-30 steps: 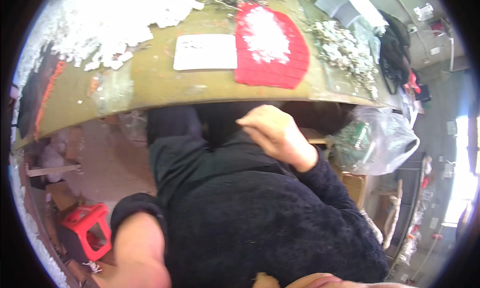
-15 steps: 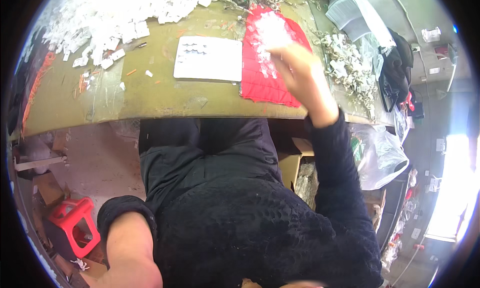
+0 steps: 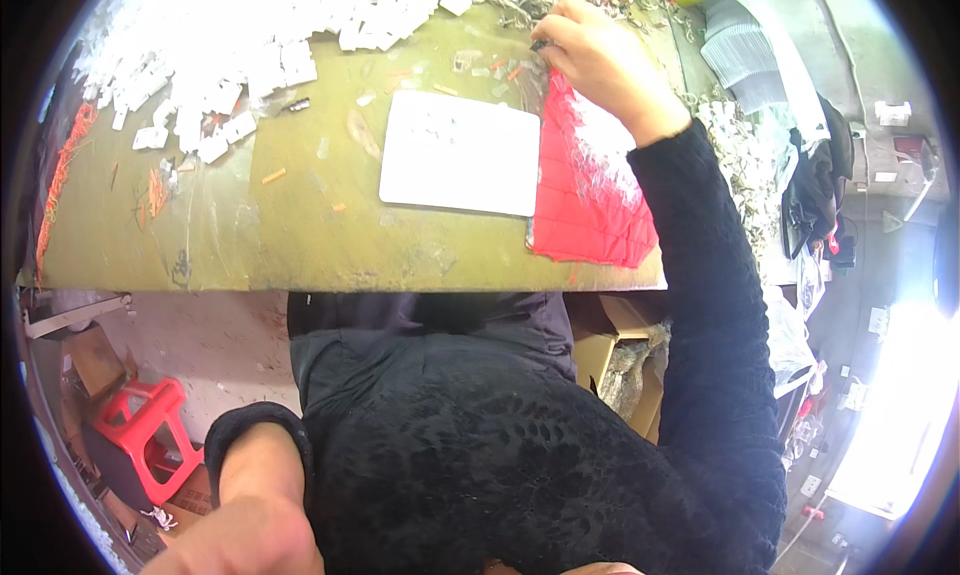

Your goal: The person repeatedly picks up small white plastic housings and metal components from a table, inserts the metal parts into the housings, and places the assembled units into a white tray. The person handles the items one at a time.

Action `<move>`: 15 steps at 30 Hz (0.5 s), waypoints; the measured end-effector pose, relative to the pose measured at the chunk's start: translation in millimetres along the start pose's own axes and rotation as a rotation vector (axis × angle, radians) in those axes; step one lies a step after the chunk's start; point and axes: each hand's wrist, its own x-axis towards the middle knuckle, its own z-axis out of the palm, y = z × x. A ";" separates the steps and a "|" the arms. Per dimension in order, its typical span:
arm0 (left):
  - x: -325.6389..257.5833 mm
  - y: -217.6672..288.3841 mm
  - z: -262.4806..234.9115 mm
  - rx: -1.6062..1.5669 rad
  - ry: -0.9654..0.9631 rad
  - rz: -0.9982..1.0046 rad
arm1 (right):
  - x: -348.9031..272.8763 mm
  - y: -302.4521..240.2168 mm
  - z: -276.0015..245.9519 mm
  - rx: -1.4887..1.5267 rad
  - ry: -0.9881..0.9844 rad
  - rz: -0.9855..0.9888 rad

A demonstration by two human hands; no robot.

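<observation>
My right hand (image 3: 605,65) reaches over the far end of a red quilted cloth (image 3: 590,230). Its fingers are closed in a pinch, with a small dark piece (image 3: 541,46) showing at the tips; its kind is too small to make out. On the cloth lies a heap of small clear plastic bits (image 3: 608,160), partly behind my wrist. Left of the cloth, touching or nearly touching it, is a flat white board (image 3: 460,160) with faint marks near its top. My left hand (image 3: 245,535) is low at the lower left edge, off the table, its fingers hidden.
White rectangular tags (image 3: 230,65) are heaped at the far left of the greenish table (image 3: 320,245). Metal clasps or chains (image 3: 510,0) lie at the back. More small pale pieces (image 3: 735,145) pile up on the right. A red stool (image 3: 150,435) stands below left.
My right hand has moved from the clear bits to beyond the cloth's far end, and its fingers now pinch a dark piece. The view has shifted; my left hand shows more at the lower edge.
</observation>
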 end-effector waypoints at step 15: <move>-29.2 87.1 119.3 -1.719 -0.606 -0.882 | -31.4 -132.7 -63.3 0.608 0.160 -0.215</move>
